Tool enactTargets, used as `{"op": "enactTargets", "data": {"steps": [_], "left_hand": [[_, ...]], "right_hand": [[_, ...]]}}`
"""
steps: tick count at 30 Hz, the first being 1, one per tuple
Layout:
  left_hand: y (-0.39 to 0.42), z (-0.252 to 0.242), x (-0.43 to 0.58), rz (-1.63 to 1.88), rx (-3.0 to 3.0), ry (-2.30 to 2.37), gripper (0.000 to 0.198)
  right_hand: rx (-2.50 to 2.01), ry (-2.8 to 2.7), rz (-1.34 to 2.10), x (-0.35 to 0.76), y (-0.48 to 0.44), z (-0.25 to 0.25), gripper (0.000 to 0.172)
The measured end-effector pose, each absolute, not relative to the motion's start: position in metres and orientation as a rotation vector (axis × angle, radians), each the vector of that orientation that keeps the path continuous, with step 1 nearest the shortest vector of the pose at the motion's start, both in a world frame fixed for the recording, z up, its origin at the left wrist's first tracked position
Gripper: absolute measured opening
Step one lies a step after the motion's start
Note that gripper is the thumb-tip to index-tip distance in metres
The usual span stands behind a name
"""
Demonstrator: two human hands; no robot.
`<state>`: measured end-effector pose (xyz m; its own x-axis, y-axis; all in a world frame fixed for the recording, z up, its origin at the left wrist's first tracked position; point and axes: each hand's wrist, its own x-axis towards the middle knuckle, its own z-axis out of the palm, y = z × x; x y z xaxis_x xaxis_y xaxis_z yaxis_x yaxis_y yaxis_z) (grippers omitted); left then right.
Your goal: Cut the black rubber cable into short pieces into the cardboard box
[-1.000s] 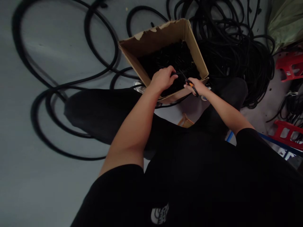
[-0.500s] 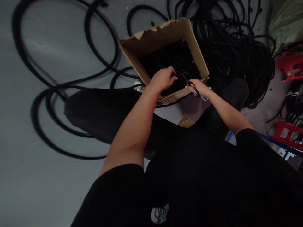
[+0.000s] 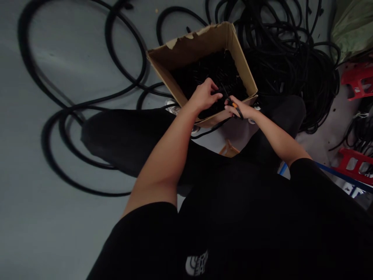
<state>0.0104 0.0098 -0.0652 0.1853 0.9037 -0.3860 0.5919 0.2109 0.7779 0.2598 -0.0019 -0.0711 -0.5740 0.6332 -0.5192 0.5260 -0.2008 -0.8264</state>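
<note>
The grey floor (image 3: 35, 233) of this workroom is strewn with wide loops of black cable (image 3: 72, 109), and a denser tangled heap (image 3: 291, 58) lies behind and to the right of a torn cardboard box (image 3: 198, 42). The person sits low with knees spread, so the box stands on the floor just beyond their legs, within easy reach of both arms. Inside it lies a dark layer of short black pieces (image 3: 215, 68).

Both hands meet above the near edge of the box. The left hand (image 3: 204, 95) has its fingers curled shut around a cable end (image 3: 218, 92), pinching it up and out toward the other hand. The right hand (image 3: 243, 111) has its fingers closed through the orange-and-black handles of a cutter (image 3: 234, 107), whose tip points at that cable end. Whether the blades are open I cannot tell, as they are dark against dark. Held over the open box like this, anything that drops would probably land inside it rather than on the floor.

Off to the right stand red plastic stools (image 3: 357, 79), and a greenish bag (image 3: 352, 27) sits in the far corner.
</note>
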Motion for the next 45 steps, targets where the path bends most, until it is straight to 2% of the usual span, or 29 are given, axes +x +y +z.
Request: {"op": "enactTargets", "data": {"steps": [4,8,16,26,33,40,45], "left_hand": [[0.009,-0.066,0.011,0.412,1.508,1.475,0.053],[0.007,-0.064,0.012,0.358,1.551,1.482,0.051],[0.003,-0.052,0.015,0.312,1.618,1.489,0.057],[0.001,-0.051,0.017,0.3,1.631,1.466,0.055],[0.003,-0.054,0.016,0.296,1.627,1.506,0.059],[0.004,-0.054,0.007,0.295,1.658,1.585,0.063],[0.006,-0.051,0.007,0.28,1.683,1.545,0.061]], "right_hand": [[-1.36,-1.976,1.877,0.259,0.0,-0.07,0.051],[-1.428,-1.986,1.878,0.26,0.0,-0.067,0.047],[-1.501,-1.876,1.892,0.253,-0.001,-0.051,0.049],[-1.518,-1.897,1.9,0.249,0.0,-0.04,0.036],[-1.597,-1.841,1.912,0.247,-0.003,-0.039,0.052],[-1.683,-1.843,1.775,0.252,0.007,-0.036,0.048],[-1.619,-1.818,1.851,0.253,0.004,-0.041,0.056]]}}
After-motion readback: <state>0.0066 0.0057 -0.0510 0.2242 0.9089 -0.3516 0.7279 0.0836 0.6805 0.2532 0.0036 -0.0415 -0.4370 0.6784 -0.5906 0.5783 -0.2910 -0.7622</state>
